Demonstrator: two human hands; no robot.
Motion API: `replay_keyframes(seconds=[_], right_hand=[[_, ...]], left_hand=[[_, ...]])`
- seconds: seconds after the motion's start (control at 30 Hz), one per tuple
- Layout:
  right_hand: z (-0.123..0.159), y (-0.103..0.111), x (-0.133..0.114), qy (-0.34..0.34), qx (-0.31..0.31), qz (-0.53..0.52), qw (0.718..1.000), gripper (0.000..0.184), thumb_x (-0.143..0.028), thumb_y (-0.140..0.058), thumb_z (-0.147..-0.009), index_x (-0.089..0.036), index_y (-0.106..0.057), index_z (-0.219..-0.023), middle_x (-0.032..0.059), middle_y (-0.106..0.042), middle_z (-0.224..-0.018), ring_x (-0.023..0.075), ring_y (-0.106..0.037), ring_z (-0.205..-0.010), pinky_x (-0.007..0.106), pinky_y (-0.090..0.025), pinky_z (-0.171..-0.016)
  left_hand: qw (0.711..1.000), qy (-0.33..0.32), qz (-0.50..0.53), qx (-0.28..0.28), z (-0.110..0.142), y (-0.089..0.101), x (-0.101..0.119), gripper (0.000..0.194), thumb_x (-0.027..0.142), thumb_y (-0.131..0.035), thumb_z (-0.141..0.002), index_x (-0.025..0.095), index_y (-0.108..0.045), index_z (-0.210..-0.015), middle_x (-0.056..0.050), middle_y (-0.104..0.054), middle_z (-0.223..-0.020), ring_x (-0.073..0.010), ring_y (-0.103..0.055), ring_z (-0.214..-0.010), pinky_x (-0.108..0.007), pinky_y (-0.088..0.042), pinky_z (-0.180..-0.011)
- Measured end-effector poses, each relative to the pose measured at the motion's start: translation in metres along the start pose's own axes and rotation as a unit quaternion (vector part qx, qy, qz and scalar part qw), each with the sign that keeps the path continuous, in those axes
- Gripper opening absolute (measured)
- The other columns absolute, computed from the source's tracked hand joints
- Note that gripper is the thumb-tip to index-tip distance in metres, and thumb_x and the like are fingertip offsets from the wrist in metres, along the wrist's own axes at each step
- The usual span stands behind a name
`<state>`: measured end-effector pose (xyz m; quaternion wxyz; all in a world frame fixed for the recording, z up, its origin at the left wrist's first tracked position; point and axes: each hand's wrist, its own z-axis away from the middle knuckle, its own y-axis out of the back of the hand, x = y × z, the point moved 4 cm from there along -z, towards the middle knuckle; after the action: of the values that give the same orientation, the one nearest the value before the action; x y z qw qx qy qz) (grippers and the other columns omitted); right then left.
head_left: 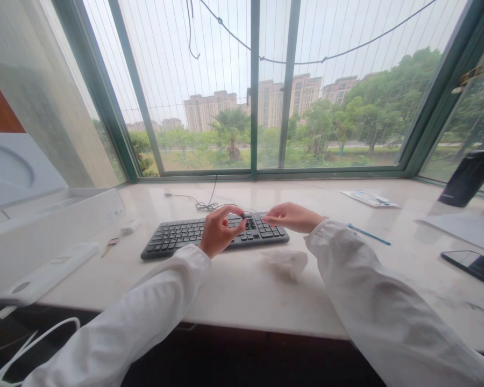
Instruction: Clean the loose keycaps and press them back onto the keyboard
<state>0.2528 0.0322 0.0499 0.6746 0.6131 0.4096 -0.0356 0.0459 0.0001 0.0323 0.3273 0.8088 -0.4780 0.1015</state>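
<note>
A black keyboard (177,236) lies on the pale tabletop, angled slightly. Some of its keys, near the arrow and navigation block, look bare of their caps. My left hand (221,228) is over the keyboard's right half, thumb and index finger pinching a small dark piece that looks like a keycap (243,216). My right hand (292,216) hovers by the number pad, its fingers pressed together; whatever they pinch, if anything, is too small to make out. A crumpled white tissue (288,262) rests just in front of the keyboard.
A blue stick (369,234), a phone (474,266) and a dark cylinder (470,177) are to the right. A flat packet (369,199) lies behind. On the left are a white power strip (50,274), a key (110,246) and a white box (64,231). A coiled cable (207,206) sits behind the keyboard.
</note>
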Motion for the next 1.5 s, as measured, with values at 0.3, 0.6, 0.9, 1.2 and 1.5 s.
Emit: replay_keyframes(seconds=[0.3, 0.6, 0.9, 1.2, 1.5], right_hand=[[-0.008, -0.018, -0.015, 0.047, 0.074, -0.087, 0.992, 0.039, -0.052, -0.064, -0.076, -0.015, -0.075, -0.084, 0.0067, -0.074, -0.081, 0.0195, -0.066, -0.078, 0.025, -0.048, -0.067], [-0.011, -0.026, -0.015, 0.040, 0.056, -0.138, 0.988, 0.034, -0.044, -0.068, -0.075, -0.015, -0.073, -0.092, 0.0075, -0.074, -0.083, 0.0196, -0.067, -0.080, 0.026, -0.050, -0.068], [-0.021, -0.031, 0.005, -0.018, 0.024, -0.136, 0.990, 0.035, -0.042, -0.070, -0.073, -0.015, -0.076, -0.095, 0.0060, -0.075, -0.082, 0.0177, -0.065, -0.078, 0.023, -0.048, -0.068], [-0.024, -0.039, 0.020, -0.102, 0.013, -0.008, 0.995, 0.032, -0.042, -0.067, -0.073, -0.017, -0.079, -0.088, 0.0043, -0.073, -0.073, 0.0138, -0.058, -0.061, 0.023, -0.044, -0.057], [-0.029, -0.044, 0.024, -0.082, 0.016, 0.070, 0.994, 0.036, -0.047, -0.065, -0.074, -0.018, -0.079, -0.090, 0.0045, -0.072, -0.072, 0.0175, -0.063, -0.072, 0.023, -0.043, -0.061]], left_hand=[[0.996, -0.062, -0.057, -0.032, 0.003, -0.006, 0.003, 0.018, 0.037, -0.071, -0.078, 0.020, -0.073, -0.084, 0.000, -0.074, -0.083, -0.0071, -0.052, -0.052, -0.021, -0.042, -0.051], [0.995, -0.045, -0.084, -0.031, 0.004, -0.007, -0.005, 0.020, 0.044, -0.073, -0.075, 0.024, -0.075, -0.076, 0.003, -0.074, -0.077, -0.0104, -0.063, -0.063, -0.022, -0.044, -0.061], [0.992, -0.023, -0.108, -0.064, 0.004, -0.012, -0.009, 0.025, 0.050, -0.069, -0.077, 0.027, -0.076, -0.082, 0.002, -0.075, -0.081, -0.0125, -0.066, -0.070, -0.022, -0.043, -0.061], [0.984, 0.003, -0.161, -0.079, 0.003, -0.016, -0.014, 0.027, 0.046, -0.061, -0.085, 0.024, -0.074, -0.075, 0.001, -0.075, -0.080, -0.0151, -0.067, -0.073, -0.025, -0.042, -0.062], [0.982, 0.007, -0.169, -0.085, 0.004, -0.017, -0.014, 0.024, 0.042, -0.061, -0.085, 0.024, -0.073, -0.073, 0.002, -0.074, -0.077, -0.0127, -0.063, -0.066, -0.024, -0.040, -0.060]])
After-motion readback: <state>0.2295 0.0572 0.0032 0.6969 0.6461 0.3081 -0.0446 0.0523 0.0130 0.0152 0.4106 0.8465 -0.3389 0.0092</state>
